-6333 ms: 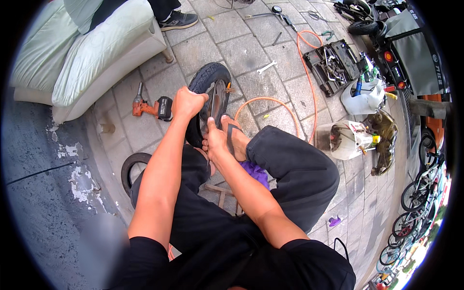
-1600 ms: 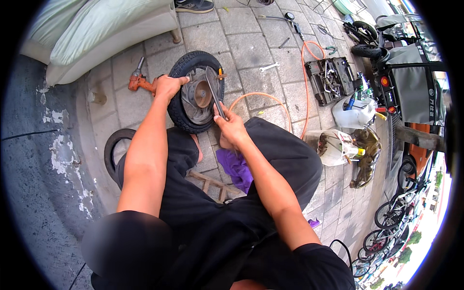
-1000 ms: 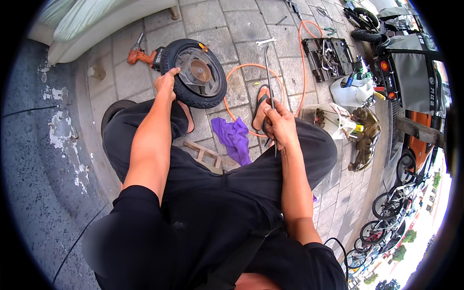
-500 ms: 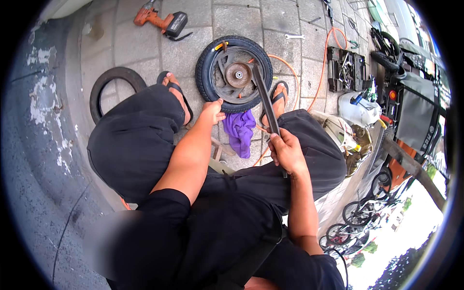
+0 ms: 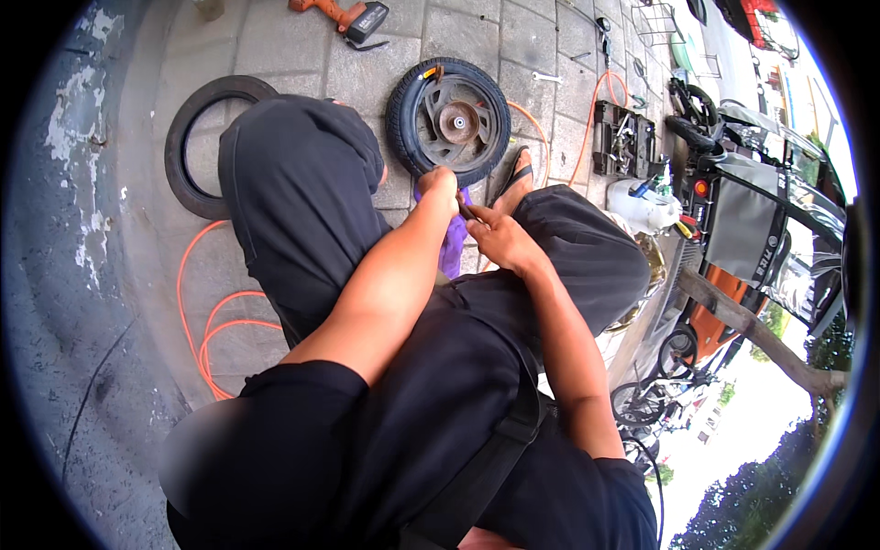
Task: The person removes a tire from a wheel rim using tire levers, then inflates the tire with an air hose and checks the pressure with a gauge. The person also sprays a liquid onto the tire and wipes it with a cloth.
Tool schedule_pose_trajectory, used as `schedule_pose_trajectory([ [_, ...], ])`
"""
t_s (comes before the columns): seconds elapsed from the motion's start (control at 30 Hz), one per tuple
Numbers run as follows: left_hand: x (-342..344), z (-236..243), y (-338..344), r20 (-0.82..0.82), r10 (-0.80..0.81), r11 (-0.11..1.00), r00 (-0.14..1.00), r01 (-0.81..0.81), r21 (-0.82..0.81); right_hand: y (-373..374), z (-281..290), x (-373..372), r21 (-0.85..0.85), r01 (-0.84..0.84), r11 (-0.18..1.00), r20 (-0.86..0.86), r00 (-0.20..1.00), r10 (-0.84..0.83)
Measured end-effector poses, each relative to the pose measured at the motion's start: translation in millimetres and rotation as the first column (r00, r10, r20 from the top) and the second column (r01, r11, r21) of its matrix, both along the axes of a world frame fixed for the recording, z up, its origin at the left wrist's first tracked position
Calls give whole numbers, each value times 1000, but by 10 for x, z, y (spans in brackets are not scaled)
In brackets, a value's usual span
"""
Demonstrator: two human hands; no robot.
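Observation:
A wheel with a black tyre [image 5: 400, 136] and a dark, rust-marked hub [image 5: 458, 121] stands in front of me between my feet. At the tyre's near edge my left hand [image 5: 438, 189] is closed; its fingertips are hidden, so whatever it grips cannot be made out. Just to its right and nearer me, my right hand [image 5: 502, 238] is closed round a flat metal bar [image 5: 465, 207]. Only a short dark piece of the bar shows, between the two hands. Beneath them a purple cloth [image 5: 453, 247] is partly covered by my left wrist.
A loose tyre [image 5: 178, 147] lies left by my knee, above an orange hose [image 5: 203, 353]. Farther off are an orange cordless power tool [image 5: 341, 16] and a spanner [image 5: 547, 78]. To the right stand an open toolbox [image 5: 623, 139], a white jug [image 5: 642, 203] and parked vehicles.
The bar was raised upright over the wheel's right side; it has come down beside the left hand. My right hand moved left and forward, and my body leaned over the wheel.

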State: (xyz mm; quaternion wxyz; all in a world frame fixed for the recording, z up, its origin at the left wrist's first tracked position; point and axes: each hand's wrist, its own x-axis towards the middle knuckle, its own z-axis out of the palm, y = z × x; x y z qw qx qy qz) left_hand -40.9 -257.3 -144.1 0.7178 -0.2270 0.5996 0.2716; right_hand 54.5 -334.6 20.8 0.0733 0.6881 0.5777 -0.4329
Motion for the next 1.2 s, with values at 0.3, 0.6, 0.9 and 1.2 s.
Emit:
schedule_pose_trajectory([
  [0.3,-11,159,-75,7,-107,994,994,107,-37,27,288,-321,-332,506,796,-44,835,-549],
  [0.6,-63,335,76,44,29,991,999,-23,-135,349,476,-275,-403,449,798,-44,861,-507],
  [0.9,-338,160,252,13,-17,986,1000,18,-163,627,350,-583,-512,483,710,-28,817,-576],
  [1.2,-158,-466,737,90,-88,976,992,104,-191,994,-514,-324,-333,369,868,-161,885,-438],
])
